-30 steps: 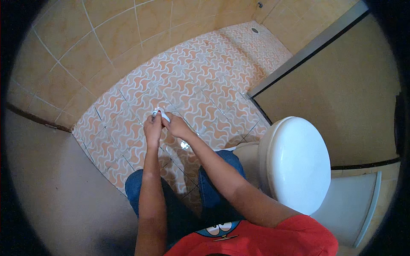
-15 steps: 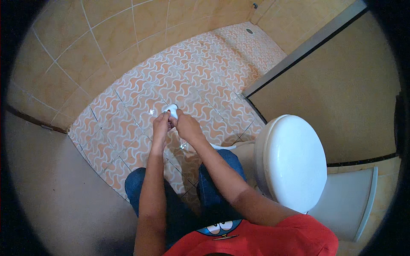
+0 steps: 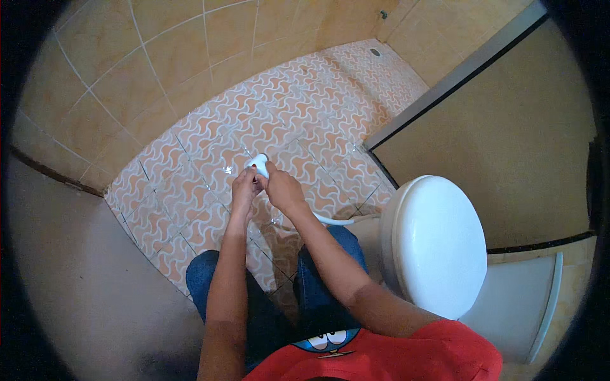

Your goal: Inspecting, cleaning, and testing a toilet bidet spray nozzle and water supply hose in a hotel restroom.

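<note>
A white bidet sprayer (image 3: 259,164) with a dark tip is held out low over the tiled floor, its head pointing away from me. My right hand (image 3: 284,189) is closed around its handle. My left hand (image 3: 246,188) is closed against it from the other side, fingertips close to a small red spot. Between them the two hands hide most of the handle. A stretch of white hose (image 3: 335,221) shows past my right forearm, beside the toilet base; the part joining it to the sprayer is hidden.
A toilet (image 3: 440,247) with its white lid down stands close on my right, its tank (image 3: 511,308) behind. Beyond it is a brown panel in a metal frame (image 3: 457,73). A grey surface (image 3: 82,273) lies left. The patterned floor (image 3: 184,190) has wet, shiny spots, with a drain (image 3: 375,52) far off.
The whole view has shifted slightly, so the room sits a little lower and further right. Both hands keep their grip on the sprayer, its angle changed very little.
</note>
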`<action>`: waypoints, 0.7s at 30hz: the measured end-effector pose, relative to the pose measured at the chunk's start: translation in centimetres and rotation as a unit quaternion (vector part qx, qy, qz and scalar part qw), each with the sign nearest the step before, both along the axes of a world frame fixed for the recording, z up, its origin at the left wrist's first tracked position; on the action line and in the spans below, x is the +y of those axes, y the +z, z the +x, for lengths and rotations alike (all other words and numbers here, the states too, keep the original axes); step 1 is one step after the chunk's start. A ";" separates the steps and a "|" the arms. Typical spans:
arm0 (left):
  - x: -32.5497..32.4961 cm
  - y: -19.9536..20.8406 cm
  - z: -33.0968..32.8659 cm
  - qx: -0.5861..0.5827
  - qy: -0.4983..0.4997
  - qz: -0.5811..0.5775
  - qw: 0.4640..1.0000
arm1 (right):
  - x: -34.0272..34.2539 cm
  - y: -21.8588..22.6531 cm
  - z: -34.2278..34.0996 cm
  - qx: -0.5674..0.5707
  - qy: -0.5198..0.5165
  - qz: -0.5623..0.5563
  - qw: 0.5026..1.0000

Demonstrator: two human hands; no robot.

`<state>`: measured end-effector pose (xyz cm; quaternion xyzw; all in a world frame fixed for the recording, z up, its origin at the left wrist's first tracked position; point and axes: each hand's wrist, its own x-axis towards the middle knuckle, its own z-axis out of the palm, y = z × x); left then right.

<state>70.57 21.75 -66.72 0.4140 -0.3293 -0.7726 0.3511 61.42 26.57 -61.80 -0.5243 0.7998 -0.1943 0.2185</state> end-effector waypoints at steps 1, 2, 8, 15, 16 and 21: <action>-0.1 -0.4 0.3 -0.002 0.003 -0.002 1.000 | 0.0 -0.2 0.1 -0.016 0.004 0.016 1.000; -0.2 -1.1 0.7 -0.024 -0.016 -0.028 0.999 | -0.1 -0.4 0.2 -0.033 0.009 0.032 0.999; -1.4 0.6 3.1 -0.335 -0.098 -0.165 0.923 | -1.5 -5.0 -0.6 -0.202 0.133 0.046 0.969; -1.5 5.6 7.1 -0.546 -0.040 -0.210 0.810 | -1.9 -0.9 3.5 -0.470 0.147 0.121 0.862; -1.4 6.1 7.0 -0.545 -0.036 -0.208 0.812 | -2.0 -1.0 3.5 -0.475 0.176 0.086 0.858; -1.4 6.4 7.6 -0.549 -0.018 -0.208 0.809 | -2.5 -2.1 4.5 -0.421 0.187 0.028 0.887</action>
